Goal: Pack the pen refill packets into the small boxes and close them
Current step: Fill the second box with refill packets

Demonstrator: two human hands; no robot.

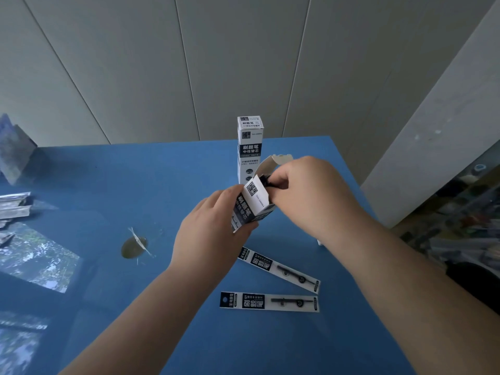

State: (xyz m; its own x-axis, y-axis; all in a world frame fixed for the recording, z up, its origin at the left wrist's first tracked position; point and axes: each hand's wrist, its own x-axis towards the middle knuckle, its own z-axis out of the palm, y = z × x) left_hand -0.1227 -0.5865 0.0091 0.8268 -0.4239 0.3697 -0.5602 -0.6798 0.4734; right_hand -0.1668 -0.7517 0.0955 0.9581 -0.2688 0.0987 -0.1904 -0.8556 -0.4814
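My left hand (208, 234) grips a small black-and-white box (253, 204) tilted above the blue table (135, 185), its top lid flap open. My right hand (305, 190) pinches dark refill packet ends at the box's open mouth. Behind them a second, closed box (250, 142) stands upright on the table. Two flat refill packets lie below my hands: one slanted (281, 269), one nearly level (269, 301).
A pale wall closes off the far table edge. Silvery packets (15, 205) lie at the left edge, and a brownish spot with a white scrap (135, 246) marks the middle left. Cluttered shelves (460, 226) stand off the table's right side.
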